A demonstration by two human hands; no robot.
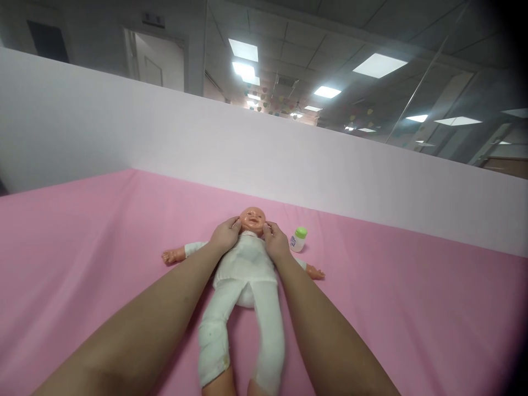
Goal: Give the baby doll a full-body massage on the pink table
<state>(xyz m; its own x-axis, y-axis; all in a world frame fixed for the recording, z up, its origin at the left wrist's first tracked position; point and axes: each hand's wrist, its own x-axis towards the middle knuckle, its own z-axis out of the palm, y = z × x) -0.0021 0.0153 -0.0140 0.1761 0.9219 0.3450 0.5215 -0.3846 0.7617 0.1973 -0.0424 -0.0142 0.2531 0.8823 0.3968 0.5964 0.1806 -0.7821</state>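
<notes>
The head camera looks forward and down over both forearms (pixel 165 313) to the nearby doll (pixel 247 264); ceiling (pixel 330 52) occupies the top.

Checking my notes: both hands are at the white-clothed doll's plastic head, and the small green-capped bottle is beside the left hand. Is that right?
The side is wrong: the head camera view shows the small green-capped plastic bottle beside the right hand, not the left hand.

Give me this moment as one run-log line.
doll: face-up on pink cloth | left hand, right hand: touching opposite sides of its head | bottle: beside right hand
</notes>
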